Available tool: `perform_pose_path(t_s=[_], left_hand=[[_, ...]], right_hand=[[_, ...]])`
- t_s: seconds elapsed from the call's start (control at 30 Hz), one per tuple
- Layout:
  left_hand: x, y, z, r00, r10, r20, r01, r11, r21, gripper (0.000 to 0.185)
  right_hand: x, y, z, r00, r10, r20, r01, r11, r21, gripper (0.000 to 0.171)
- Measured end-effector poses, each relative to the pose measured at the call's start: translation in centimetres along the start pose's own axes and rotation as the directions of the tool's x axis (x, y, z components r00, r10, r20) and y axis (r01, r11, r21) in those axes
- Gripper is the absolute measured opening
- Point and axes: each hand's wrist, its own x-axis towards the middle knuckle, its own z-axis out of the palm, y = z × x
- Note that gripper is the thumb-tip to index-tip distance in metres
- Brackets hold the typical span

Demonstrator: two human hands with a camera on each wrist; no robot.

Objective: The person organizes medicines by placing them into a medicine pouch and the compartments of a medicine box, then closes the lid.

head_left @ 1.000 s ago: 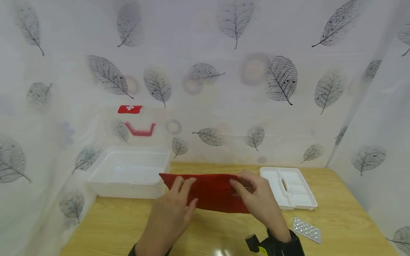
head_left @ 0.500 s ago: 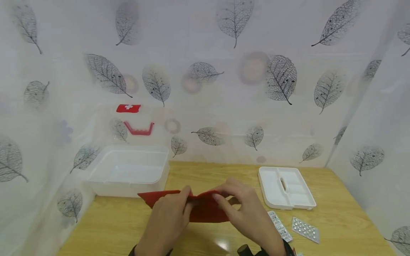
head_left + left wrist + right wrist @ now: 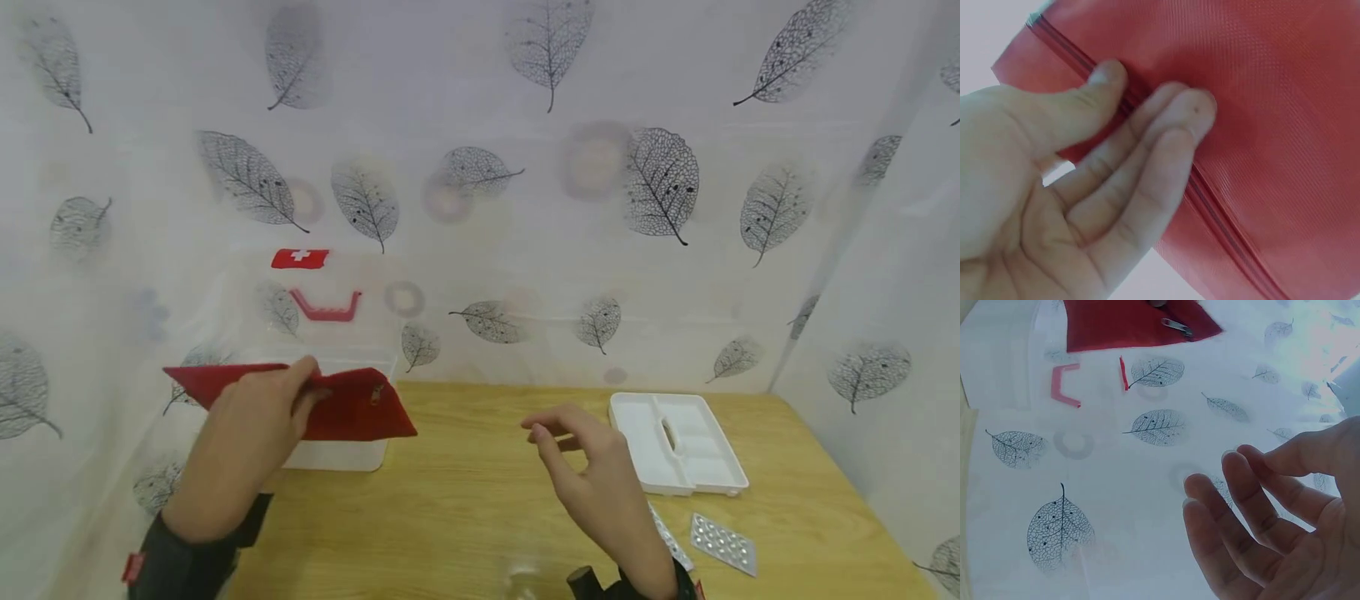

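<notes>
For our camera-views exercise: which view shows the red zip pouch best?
The head view: the whole red zip pouch shows, held by the left hand above the clear plastic box. The left wrist view shows only close-up fabric and zip line under the fingers. The right wrist view shows a part of it with the zip pull.

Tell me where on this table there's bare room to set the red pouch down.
The widest bare wood lies between the clear plastic box and the white divided tray, under and ahead of the empty right hand. The right front is crowded: two blister packs lie below the tray. The left hand holds the red pouch over the box.
</notes>
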Motion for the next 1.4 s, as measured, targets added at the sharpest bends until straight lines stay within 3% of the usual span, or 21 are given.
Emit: perform_pose_path(t_s=[0.13, 0.23, 0.4, 0.53, 0.7, 0.87, 1.0, 1.13, 1.2, 1.4], left_hand=[[3.0, -4.3, 0.1, 0.997, 0.044, 0.059, -0.046, 0.998, 0.033, 0.028], [4.9, -6.7, 0.6, 0.992, 0.047, 0.119, -0.052, 0.998, 0.04, 0.037], [7.2, -9.2, 2.7, 0.961, 0.072, 0.266, -0.087, 0.995, 0.048, 0.035], [8.3, -9.5, 4.4, 0.931, 0.098, 0.353, -0.125, 0.99, 0.057, 0.04], [9.8, -9.0, 6.0, 0.891, 0.07, 0.449, -0.104, 0.993, 0.051, 0.048], [10.7, -8.5, 6.5, 0.826, 0.031, 0.563, -0.057, 0.998, 0.029, 0.048], [10.6, -8.4, 6.7, 0.791, 0.016, 0.611, -0.006, 1.0, -0.019, 0.046], [9.7, -8.9, 7.9, 0.766, 0.016, 0.643, 0.024, 0.998, -0.054, 0.03], [9.2, -9.2, 8.9, 0.758, 0.013, 0.652, 0.032, 0.998, -0.057, 0.022], [8.8, -9.5, 11.3, 0.78, -0.009, 0.625, 0.038, 0.999, -0.033, 0.029]], right_hand=[[0.2, 0.6, -0.1, 1.0, 0.007, -0.003, -0.007, 1.0, 0.009, 0.017], [0.3, 0.8, -0.1, 0.999, 0.035, 0.017, -0.035, 0.999, 0.013, 0.016], [0.3, 1.0, -0.1, 0.992, 0.099, 0.072, -0.1, 0.995, 0.008, 0.015], [0.4, 1.2, -0.1, 0.985, 0.13, 0.115, -0.131, 0.991, 0.005, 0.016], [0.5, 1.3, 0.1, 0.984, 0.119, 0.134, -0.121, 0.993, 0.006, 0.016], [0.5, 1.3, 0.3, 0.98, 0.121, 0.16, -0.124, 0.992, 0.01, 0.015], [0.4, 1.3, 0.3, 0.979, 0.117, 0.169, -0.119, 0.993, 0.001, 0.017], [0.3, 1.3, 0.4, 0.973, 0.098, 0.208, -0.098, 0.995, -0.009, 0.018], [0.3, 1.3, 0.5, 0.969, 0.082, 0.233, -0.083, 0.997, -0.006, 0.017], [0.2, 1.6, 1.0, 0.957, 0.071, 0.279, -0.073, 0.997, -0.003, 0.015]])
